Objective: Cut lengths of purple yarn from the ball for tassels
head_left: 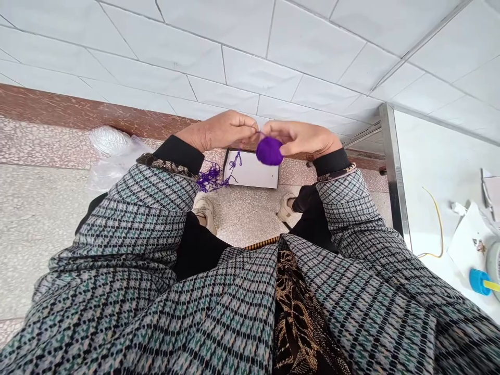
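Observation:
A purple ball of yarn (pixel 269 151) is held by my right hand (pixel 304 138), its fingers curved around the ball's top and right side. Close on the left, my left hand (pixel 230 129) is closed in a pinch on the purple strand that leads to the ball. Below my left hand, loose yarn hangs down into a tangled purple heap (pixel 211 178) near my left sleeve. Some of that yarn crosses the left edge of a shallow white box or tray (pixel 253 174) with a dark rim on the floor.
At left on the speckled floor lies clear plastic wrapping (pixel 113 161) around something white. A white table (pixel 429 219) with a metal edge stands at right, carrying a yellow cord (pixel 439 224) and a blue cap (pixel 478 281). Ahead rises a tiled wall (pixel 242 67).

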Tool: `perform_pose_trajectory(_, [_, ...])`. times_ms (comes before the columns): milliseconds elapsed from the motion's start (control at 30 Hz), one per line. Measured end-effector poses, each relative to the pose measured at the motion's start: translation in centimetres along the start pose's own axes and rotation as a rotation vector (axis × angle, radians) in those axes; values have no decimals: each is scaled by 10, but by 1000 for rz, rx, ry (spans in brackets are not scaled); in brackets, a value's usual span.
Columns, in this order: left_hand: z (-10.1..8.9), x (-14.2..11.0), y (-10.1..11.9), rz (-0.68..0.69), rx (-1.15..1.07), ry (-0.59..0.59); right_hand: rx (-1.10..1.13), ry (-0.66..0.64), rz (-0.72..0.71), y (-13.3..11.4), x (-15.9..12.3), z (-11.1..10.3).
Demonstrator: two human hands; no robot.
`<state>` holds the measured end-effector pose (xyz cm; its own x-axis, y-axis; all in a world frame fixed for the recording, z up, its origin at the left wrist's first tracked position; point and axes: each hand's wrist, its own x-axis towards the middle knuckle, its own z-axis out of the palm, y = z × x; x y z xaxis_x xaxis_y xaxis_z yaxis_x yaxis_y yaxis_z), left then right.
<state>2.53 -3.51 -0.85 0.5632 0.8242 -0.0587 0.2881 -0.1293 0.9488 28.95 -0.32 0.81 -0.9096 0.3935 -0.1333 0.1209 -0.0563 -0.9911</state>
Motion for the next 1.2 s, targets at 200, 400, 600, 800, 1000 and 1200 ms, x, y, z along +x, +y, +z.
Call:
perform_pose_trajectory(200, [9,6,-7,-80,-87,-6,215,438,-210,5,17,-4])
perform_pose_trajectory(400, [14,3,-13,-32,-277,-29,205,566,-188,-6,18,-2])
perform_pose_trajectory(600, [30,-2,-60,-216,-350,-165,271,972,-465,-47,-18,-13])
perform_pose_trajectory(800, [36,-42,-112,-246,-470,-2,491,1241,-715,-42,-63,-75])
perform_pose_trajectory(1000, [11,-81,-146,-586,-363,181,668,1436,-715,-40,-82,-92])
perform_pose_trajectory(1200, [-5,-110,-160,-758,-148,172,735,1758,-989,-62,-94,-78])
